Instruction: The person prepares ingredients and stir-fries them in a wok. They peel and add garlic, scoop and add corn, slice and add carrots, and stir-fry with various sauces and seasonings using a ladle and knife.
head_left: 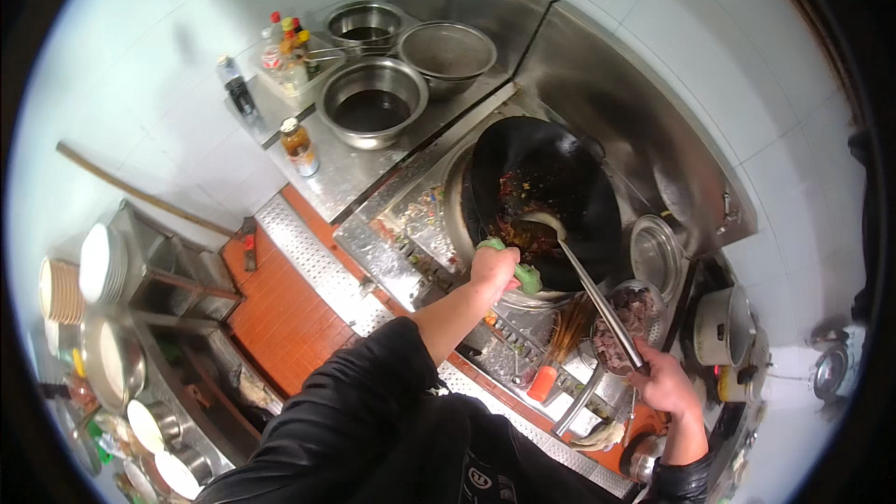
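A large black wok (560,163) sits tilted on the stove, with reddish and yellow bits of food in its lower part. My left hand (495,269) is closed around a green cloth (528,278) at the wok's near rim; the cloth hides how the rim is gripped. My right hand (666,383) is wrapped round the long metal handle of a ladle (597,299), whose bowl rests inside the wok among the food. Near that hand, under the handle, a perforated strainer (661,322) holds pieces of brownish meat (635,317).
Beside the strainer lies a bamboo brush (558,345) with an orange end. Steel bowls of dark liquid (415,84) and sauce bottles (299,145) stand at the back left. A pot (723,327) is at the right. Stacked plates (98,261) sit far left, above orange floor tiles (280,280).
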`<state>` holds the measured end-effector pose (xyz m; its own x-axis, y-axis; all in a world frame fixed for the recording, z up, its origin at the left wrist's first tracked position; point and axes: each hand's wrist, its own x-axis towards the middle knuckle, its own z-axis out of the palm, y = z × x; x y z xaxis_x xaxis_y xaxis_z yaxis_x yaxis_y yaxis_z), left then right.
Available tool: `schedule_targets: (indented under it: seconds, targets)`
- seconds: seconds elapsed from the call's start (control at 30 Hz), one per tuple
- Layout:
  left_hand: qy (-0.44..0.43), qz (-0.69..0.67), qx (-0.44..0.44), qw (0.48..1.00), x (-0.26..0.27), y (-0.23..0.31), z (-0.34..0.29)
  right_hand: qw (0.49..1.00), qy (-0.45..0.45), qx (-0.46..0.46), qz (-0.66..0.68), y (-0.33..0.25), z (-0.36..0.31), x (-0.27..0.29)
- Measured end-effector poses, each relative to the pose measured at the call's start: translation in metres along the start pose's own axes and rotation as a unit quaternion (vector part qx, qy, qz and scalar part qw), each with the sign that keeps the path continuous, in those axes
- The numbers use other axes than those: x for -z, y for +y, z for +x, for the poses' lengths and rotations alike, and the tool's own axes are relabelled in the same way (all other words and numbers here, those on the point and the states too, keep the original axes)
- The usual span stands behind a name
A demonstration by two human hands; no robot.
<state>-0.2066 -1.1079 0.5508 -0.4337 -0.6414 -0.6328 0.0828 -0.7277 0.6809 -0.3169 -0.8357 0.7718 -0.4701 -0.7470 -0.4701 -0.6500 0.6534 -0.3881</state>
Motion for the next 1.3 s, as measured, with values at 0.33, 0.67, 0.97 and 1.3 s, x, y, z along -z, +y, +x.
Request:
schedule_targets:
  seconds: [0.33, 0.67, 0.97, 1.3]
  targets:
    - [-0.126, 0.12, 0.127, 0.977, 0.019, 0.001, 0.02, 0.969, 0.234, -0.068, -0.03, 0.039, 0.132, -0.076]
    - [-0.124, 0.158, -0.023, 0.979, 0.206, -0.04, -0.041, 0.983, 0.057, -0.034, 0.169, 0.026, 0.088, -0.083]
    - [0.178, -0.002, -0.043, 0.983, 0.275, -0.109, -0.134, 0.997, 0.076, -0.002, -0.004, 0.051, 0.129, -0.053]
    - [0.346, -0.042, -0.053, 0.936, 0.33, -0.18, -0.224, 0.99, 0.123, 0.044, -0.05, 0.08, 0.151, -0.058]
